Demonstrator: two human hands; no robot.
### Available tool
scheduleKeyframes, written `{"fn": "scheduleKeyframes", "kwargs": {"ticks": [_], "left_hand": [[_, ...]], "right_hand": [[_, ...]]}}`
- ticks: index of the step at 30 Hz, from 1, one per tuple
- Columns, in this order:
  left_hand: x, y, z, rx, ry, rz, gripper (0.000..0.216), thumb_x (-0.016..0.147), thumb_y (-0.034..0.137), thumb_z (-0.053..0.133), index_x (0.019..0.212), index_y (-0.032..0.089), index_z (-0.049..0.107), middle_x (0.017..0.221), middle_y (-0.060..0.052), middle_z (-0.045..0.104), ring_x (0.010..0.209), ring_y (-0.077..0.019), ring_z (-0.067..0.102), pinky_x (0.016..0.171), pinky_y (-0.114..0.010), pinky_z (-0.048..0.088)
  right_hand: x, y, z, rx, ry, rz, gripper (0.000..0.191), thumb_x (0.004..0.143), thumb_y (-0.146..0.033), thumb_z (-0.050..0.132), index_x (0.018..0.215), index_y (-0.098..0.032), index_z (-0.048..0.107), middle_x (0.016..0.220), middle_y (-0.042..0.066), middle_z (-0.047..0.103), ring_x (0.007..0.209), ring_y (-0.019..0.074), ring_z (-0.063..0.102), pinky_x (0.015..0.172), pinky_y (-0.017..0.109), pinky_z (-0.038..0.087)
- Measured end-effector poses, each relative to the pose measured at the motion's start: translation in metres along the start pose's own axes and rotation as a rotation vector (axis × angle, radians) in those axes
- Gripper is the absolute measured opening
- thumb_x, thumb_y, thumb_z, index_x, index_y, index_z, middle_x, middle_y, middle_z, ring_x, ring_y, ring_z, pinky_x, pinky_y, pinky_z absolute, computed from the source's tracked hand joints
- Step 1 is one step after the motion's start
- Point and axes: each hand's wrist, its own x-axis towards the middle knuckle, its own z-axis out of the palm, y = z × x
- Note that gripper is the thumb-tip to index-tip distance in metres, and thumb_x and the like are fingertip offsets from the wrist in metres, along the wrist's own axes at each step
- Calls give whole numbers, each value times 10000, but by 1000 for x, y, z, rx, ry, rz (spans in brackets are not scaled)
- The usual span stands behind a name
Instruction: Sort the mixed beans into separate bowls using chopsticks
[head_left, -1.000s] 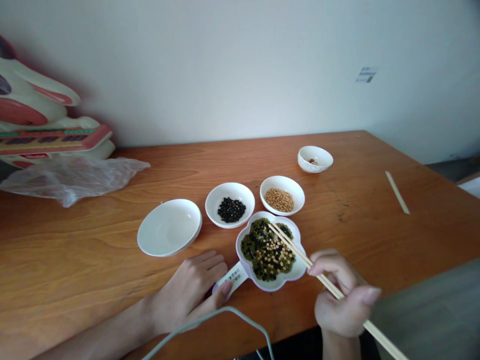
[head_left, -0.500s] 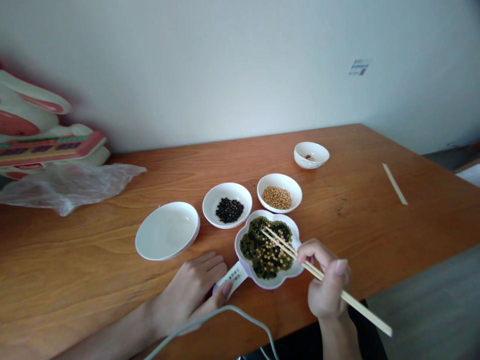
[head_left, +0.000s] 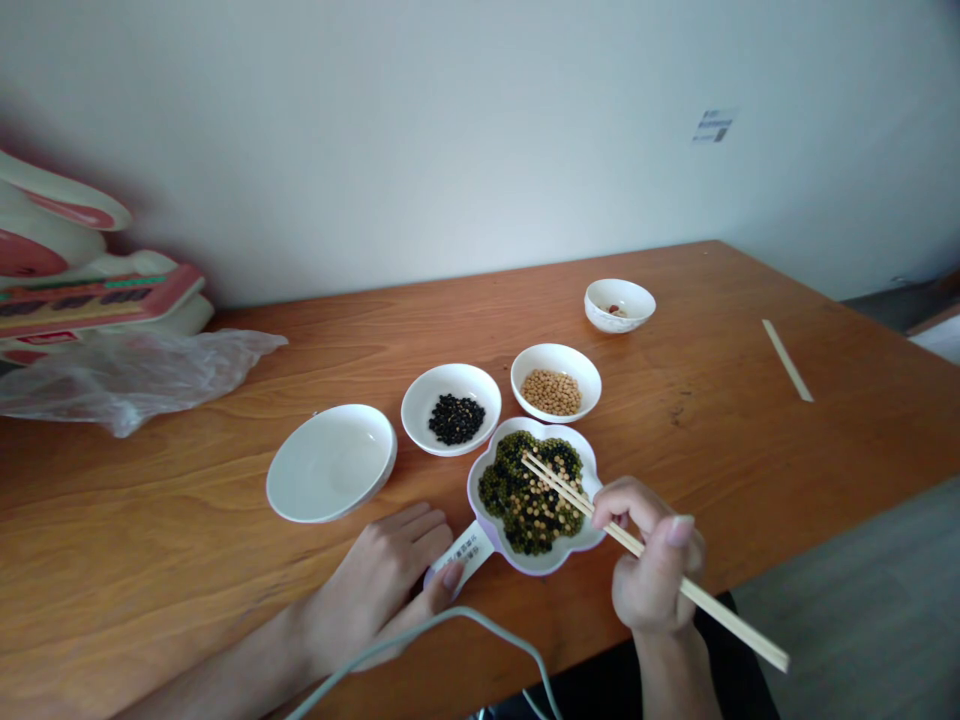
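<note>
My right hand [head_left: 651, 570] is closed round a pair of wooden chopsticks [head_left: 570, 490], and their tips rest over the mixed green, black and yellow beans in a flower-shaped purple dish [head_left: 592, 462]. My left hand [head_left: 379, 585] lies on the table with fingers together, its thumb pressing the dish's white labelled handle [head_left: 465, 550]. Just behind the dish stand a white bowl of black beans [head_left: 451, 408] and a white bowl of yellow soybeans [head_left: 556, 382]. An empty white bowl [head_left: 331, 462] sits to the left.
A small white bowl [head_left: 619, 304] with a few reddish bits stands further back on the wooden table [head_left: 750, 440]. A loose chopstick sleeve [head_left: 787, 359] lies at the right. Crumpled clear plastic [head_left: 127, 373] and a red-and-white object [head_left: 67, 280] fill the back left. A grey cable [head_left: 442, 640] crosses below.
My right hand has moved left and up toward the dish, bringing the chopstick tips further over the beans. The left hand has stayed on the handle.
</note>
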Motion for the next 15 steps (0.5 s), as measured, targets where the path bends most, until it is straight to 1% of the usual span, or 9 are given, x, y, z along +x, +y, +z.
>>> {"fn": "scheduleKeyframes", "kwargs": {"ticks": [4,7,11,15], "left_hand": [[1,1,-2,-6,-3,-2,267,1071,285,396,842,200,502,840,-53,574,772,-205,500,726,-355,379],[2,3,-4,-12,-2,8,274,1071,284,383,837,201,500,830,-56,572,761,-207,502,714,-355,386],[4,6,-6,-3,-17,2,249,1057,263,400,839,202,504,828,-57,579,754,-212,510,705,-372,390],[4,8,-8,2,-10,1,228,1048,257,427,839,205,504,826,-52,581,747,-210,508,692,-376,390]], "right_hand": [[1,-1,0,-20,28,-9,750,1072,-579,109,658,-208,613,657,57,609,613,192,564,554,344,374],[2,-7,-2,-4,73,-19,782,1055,-631,118,637,-212,629,664,68,636,634,210,608,563,353,415],[0,-17,-7,39,196,-69,804,1031,-693,143,659,-219,676,675,65,659,671,229,639,624,376,464],[6,-22,-7,105,402,-169,755,1039,-677,209,686,-231,705,639,47,633,667,228,616,654,378,446]]}}
